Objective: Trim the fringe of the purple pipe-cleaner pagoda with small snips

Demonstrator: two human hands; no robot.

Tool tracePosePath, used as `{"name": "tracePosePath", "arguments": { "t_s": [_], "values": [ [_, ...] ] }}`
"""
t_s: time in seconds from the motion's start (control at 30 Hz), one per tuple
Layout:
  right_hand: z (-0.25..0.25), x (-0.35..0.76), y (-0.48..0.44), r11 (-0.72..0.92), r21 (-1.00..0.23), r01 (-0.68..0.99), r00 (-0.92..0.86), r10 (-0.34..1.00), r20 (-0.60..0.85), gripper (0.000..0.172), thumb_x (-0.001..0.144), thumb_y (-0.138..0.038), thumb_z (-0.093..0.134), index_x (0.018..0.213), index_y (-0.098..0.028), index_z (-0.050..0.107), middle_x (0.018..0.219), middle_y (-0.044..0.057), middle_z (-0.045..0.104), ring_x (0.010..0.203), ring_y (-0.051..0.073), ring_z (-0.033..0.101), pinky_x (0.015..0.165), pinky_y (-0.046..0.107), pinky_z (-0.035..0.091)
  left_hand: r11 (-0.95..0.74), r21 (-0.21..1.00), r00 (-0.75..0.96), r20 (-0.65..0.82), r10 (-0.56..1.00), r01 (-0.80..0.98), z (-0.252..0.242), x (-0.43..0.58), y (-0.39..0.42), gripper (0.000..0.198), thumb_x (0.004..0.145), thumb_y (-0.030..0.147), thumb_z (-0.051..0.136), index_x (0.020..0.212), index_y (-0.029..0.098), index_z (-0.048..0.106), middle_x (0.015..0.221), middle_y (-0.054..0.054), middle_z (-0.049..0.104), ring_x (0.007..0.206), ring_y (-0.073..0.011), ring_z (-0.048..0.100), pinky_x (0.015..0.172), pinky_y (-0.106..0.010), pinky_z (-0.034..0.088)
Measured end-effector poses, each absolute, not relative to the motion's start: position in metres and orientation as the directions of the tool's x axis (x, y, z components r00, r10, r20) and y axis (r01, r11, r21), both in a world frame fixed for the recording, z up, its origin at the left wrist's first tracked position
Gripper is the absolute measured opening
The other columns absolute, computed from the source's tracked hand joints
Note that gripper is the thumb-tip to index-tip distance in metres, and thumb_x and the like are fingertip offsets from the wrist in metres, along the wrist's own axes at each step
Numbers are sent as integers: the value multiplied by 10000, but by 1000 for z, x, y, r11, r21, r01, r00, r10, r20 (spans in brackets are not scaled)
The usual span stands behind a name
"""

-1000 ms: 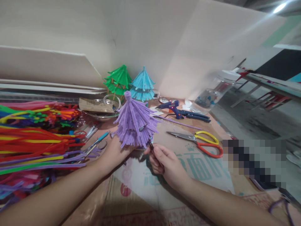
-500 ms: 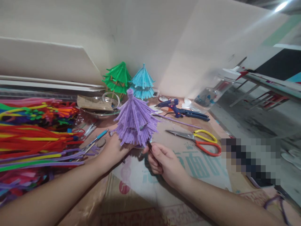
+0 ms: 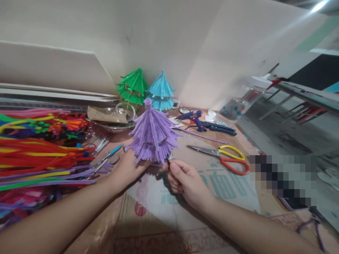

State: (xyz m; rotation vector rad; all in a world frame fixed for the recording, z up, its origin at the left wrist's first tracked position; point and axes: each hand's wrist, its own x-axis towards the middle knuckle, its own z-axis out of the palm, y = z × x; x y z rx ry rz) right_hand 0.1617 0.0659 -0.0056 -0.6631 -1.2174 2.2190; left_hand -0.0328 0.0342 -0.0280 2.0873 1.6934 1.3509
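A purple pipe-cleaner tree (image 3: 152, 135) with layered fringes stands over the cardboard-covered table (image 3: 169, 218). My left hand (image 3: 127, 169) cups it from underneath at the lower left, fingers hidden beneath the fringe. My right hand (image 3: 185, 181) is closed in a pinch on a thin dark tool (image 3: 168, 162) whose tip touches the tree's lower right edge. A green tree (image 3: 132, 86) and a blue tree (image 3: 161, 90) stand behind, against the wall.
Heaps of coloured pipe cleaners (image 3: 39, 151) fill the left side. A metal dish (image 3: 113, 121), blue glue gun (image 3: 196, 120), yellow-and-red scissors (image 3: 225, 157), a loose purple pipe cleaner (image 3: 201, 137) and a plastic bottle (image 3: 238, 104) lie around. A blurred patch sits at the right.
The view has shifted slightly; my right hand's pinch has edged up closer to the tree's lower fringe. My left hand keeps its hold under the tree.
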Motion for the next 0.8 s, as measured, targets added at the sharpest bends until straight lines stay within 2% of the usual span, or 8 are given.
{"name": "tracePosePath", "arguments": {
  "t_s": [0.23, 0.4, 0.57, 0.8],
  "values": [
    [-7, 165, 65, -477, -855, -205, -769, 619, -161, 443, 746, -575, 746, 759, -169, 568, 473, -115, 340, 385, 32, 159, 373, 187, 106, -330, 650, -71, 509, 858, 684, -31, -32, 34, 211, 898, 382, 537, 913, 188, 619, 978, -87, 718, 964, -266, 671, 891, -418, 549],
    [-6, 165, 66, -465, -857, -222, -770, 623, -139, 443, 748, -572, 746, 740, -172, 557, 484, -111, 338, 395, 34, 156, 375, 189, 106, -264, 689, -106, 445, 889, 675, -32, -33, 34, 230, 882, 405, 562, 921, 186, 620, 981, -88, 716, 969, -273, 660, 918, -443, 532],
    [-5, 165, 66, -444, -868, -222, -747, 650, -140, 436, 743, -569, 749, 792, -160, 606, 483, -108, 340, 401, 43, 176, 380, 197, 116, -276, 728, -108, 433, 895, 628, -28, -31, 34, 232, 893, 409, 558, 945, 192, 624, 1048, -99, 713, 1010, -277, 648, 933, -453, 516],
    [-5, 165, 64, -431, -873, -228, -753, 647, -123, 434, 751, -571, 745, 801, -161, 611, 482, -111, 322, 409, 47, 178, 383, 195, 123, -280, 737, -98, 424, 900, 615, -29, -32, 34, 226, 904, 403, 544, 961, 199, 622, 1041, -102, 714, 1004, -266, 643, 952, -451, 503]
  ]
}}
